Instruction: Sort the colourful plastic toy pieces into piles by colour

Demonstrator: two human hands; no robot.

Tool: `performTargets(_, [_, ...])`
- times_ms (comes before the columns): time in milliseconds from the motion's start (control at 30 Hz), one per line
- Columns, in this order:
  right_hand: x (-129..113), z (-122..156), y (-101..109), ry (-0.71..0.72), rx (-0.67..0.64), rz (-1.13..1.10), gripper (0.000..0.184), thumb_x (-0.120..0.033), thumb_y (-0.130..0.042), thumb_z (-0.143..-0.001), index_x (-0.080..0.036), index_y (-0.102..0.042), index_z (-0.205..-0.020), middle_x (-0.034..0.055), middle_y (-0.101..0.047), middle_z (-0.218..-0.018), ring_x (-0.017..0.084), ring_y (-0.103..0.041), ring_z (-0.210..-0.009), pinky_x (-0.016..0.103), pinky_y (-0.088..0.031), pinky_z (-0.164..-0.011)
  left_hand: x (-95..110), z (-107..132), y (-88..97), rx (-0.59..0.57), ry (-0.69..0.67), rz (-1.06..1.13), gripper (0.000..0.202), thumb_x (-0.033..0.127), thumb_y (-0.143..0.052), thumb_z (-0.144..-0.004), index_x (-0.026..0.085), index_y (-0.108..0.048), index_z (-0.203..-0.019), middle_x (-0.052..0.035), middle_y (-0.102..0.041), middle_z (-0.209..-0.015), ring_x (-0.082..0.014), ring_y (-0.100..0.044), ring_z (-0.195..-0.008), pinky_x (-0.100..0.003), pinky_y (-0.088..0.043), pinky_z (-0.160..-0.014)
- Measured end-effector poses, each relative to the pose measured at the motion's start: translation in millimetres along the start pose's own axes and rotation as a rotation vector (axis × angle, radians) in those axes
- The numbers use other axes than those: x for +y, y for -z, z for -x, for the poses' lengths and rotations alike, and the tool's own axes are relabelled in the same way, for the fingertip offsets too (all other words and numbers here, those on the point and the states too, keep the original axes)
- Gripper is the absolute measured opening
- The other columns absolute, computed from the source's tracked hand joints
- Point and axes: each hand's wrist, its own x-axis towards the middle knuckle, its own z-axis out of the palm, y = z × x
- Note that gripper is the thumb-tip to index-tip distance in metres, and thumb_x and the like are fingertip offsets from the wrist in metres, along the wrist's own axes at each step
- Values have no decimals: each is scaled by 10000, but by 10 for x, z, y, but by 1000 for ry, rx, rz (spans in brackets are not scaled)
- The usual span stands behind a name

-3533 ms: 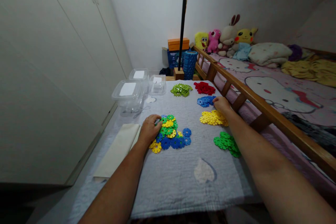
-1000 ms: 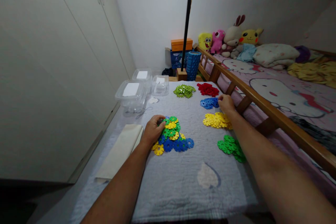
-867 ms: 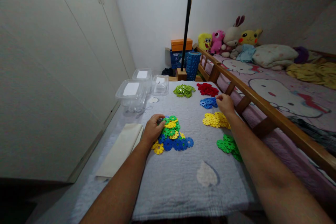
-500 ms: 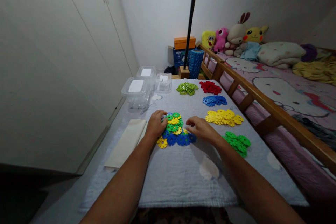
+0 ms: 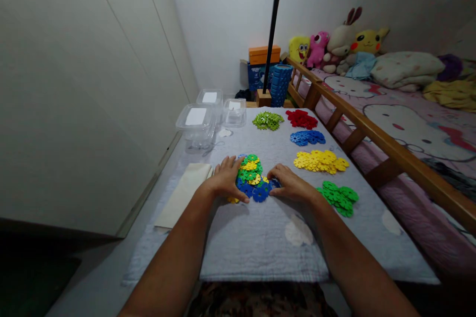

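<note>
A mixed heap of plastic flower discs (image 5: 250,174) in green, yellow and blue lies on the cloth-covered table between my two hands. My left hand (image 5: 226,178) is spread along the heap's left side, thumb stretched toward its near edge and partly covering a yellow disc (image 5: 233,200). On the other side, my right hand (image 5: 289,183) curves against the heap, thumb and fingers apart around a dark blue disc (image 5: 275,184). Neither hand lifts anything. A sorted pile of green discs (image 5: 339,198) lies just beyond my right wrist.
Sorted piles of yellow discs (image 5: 320,161), blue discs (image 5: 308,137), red discs (image 5: 302,119) and light green discs (image 5: 267,120) line the right and far side. Clear plastic boxes (image 5: 196,126) stand far left, near a folded cream cloth (image 5: 183,195). A wooden bed rail (image 5: 366,131) runs along the right.
My left hand has spread its fingers and brought its thumb around the heap's near side. My right hand has closed in on the right edge, and the heap is more compact.
</note>
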Motion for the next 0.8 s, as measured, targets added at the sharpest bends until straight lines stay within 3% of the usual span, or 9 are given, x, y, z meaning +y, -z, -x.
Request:
performTargets(133, [33, -38, -55, -32, 77, 6, 220, -210, -753, -781, -194, -644, -972, 45, -597, -1003, 198, -549, -965, 304, -417, -855, 65, -22, -105, -8, -7, -6, 1533, 601, -921, -363, 225, -107, -1607, -247, -123, -1671, -496, -40, -1534, -698, -118, -1192])
performTargets(267, [71, -83, -106, -60, 158, 7, 133, -217, -739, -806, -189, -645, -894, 38, -608, -935, 188, -556, -909, 299, -415, -815, 111, -86, -197, 60, -21, 24, 1469, 597, -917, -409, 208, -150, -1600, -246, -136, -1666, -486, -58, -1537, -651, -125, -1213])
performTargets(367, [84, -111, -122, -80, 214, -33, 134, -178, -749, -782, -182, -644, -866, 33, -619, -898, 179, -560, -864, 295, -418, -790, 120, -137, -239, 126, -32, 37, 1338, 612, -892, -484, 206, -240, -1579, -229, -183, -1653, -465, -127, -1532, -613, -147, -1223])
performTargets(567, [113, -136, -142, -121, 326, -145, 108, -111, -665, -787, -190, -648, -858, 25, -639, -871, 165, -568, -817, 287, -433, -762, 104, -227, -292, 317, -109, 39, 966, 562, -830, -641, 243, -455, -1472, -170, -416, -1529, -388, -358, -1443, -547, -284, -1186])
performTargets(800, [172, -113, -135, -59, 358, -84, 217, -75, -527, -801, -185, -662, -931, 62, -631, -934, 197, -564, -911, 332, -430, -861, 98, -245, -294, 377, -96, 55, 743, 458, -761, -759, 242, -507, -1423, -140, -467, -1498, -333, -425, -1406, -487, -319, -1185])
